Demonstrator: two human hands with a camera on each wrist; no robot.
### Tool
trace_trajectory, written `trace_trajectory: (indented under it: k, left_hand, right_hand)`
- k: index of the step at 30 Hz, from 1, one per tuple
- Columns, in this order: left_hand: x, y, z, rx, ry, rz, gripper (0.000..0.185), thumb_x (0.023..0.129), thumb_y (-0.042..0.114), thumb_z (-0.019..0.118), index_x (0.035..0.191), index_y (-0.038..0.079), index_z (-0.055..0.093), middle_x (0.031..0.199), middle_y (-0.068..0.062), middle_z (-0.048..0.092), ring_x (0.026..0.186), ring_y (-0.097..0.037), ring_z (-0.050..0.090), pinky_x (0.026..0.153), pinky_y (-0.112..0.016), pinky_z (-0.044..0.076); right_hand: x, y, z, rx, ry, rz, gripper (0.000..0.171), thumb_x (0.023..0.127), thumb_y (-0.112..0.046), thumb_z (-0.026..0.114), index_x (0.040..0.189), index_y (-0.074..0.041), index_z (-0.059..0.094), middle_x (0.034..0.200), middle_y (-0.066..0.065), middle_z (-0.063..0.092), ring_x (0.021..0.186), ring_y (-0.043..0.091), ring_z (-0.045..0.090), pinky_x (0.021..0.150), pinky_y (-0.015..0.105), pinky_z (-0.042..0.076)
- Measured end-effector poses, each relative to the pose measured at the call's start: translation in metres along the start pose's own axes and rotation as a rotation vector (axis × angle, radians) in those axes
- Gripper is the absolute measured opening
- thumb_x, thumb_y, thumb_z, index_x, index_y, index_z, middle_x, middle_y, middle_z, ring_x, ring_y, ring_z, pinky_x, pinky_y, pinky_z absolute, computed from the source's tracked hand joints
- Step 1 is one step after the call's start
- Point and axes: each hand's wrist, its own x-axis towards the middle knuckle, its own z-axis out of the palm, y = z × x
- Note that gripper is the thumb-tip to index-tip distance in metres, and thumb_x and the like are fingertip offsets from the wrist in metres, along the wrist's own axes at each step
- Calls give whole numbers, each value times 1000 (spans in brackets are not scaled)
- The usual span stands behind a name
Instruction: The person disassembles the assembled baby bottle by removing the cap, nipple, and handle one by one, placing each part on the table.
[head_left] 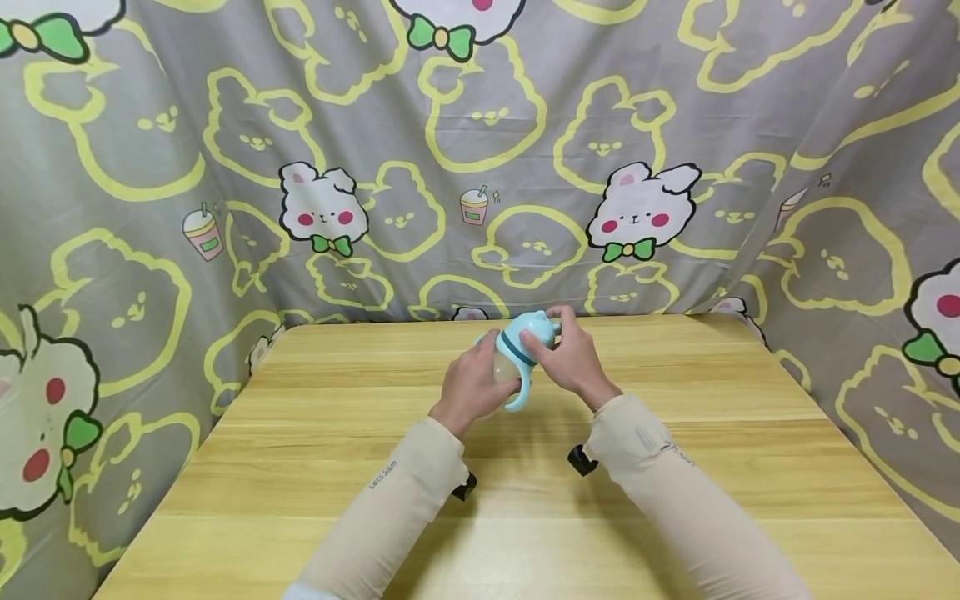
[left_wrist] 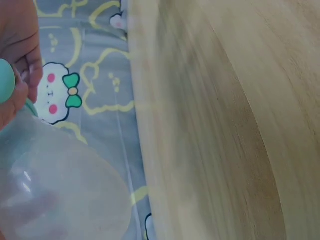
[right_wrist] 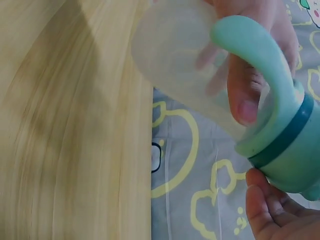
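A baby bottle (head_left: pixel 517 354) with a clear body, a teal cap and teal loop handles is held tilted above the wooden table (head_left: pixel 525 500), near its far edge. My left hand (head_left: pixel 472 385) grips the clear body (left_wrist: pixel 55 190) from the left. My right hand (head_left: pixel 567 354) curls its fingers round the teal cap (right_wrist: pixel 295 150) from the right. In the right wrist view the handle (right_wrist: pixel 260 70) arches over the clear body (right_wrist: pixel 185 55), with the left hand's fingers showing behind it. The bottle looks empty.
A grey cloth (head_left: pixel 480 158) printed with yellow and white rabbits hangs behind the table and down both sides. Small black wrist mounts (head_left: pixel 581 460) sit under both sleeves.
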Motion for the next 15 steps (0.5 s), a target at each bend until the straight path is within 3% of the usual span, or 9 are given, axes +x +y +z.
trace_trajectory:
  k: [6,11,15]
  left_hand:
    - [-2,1,2,66,22,53,73,72,35,80,131,4,51,95,-10,65,68,-21,59,59,-36,48]
    - [-1,3,1,156,44,87,73,70,37,81,128,4,53,96,-10,66,73,-24,63,61,-41,49]
    - [2,7,-1,234,3,92,73,71,40,79,129,5,51,96,-7,65,72,-23,62,60,-43,48]
  right_hand:
    - [-2,5,1,-20,-36,-34,60,91,-47,61,140,-15,43,112,19,59,95,32,59,80,45,48]
    - [0,4,2,-6,-42,-35,56,88,-46,67,130,-15,46,109,18,60,90,30,61,73,42,51]
    - [0,3,2,-1,-41,-12,57,85,-50,68,124,-16,45,104,18,61,85,29,61,69,39,50]
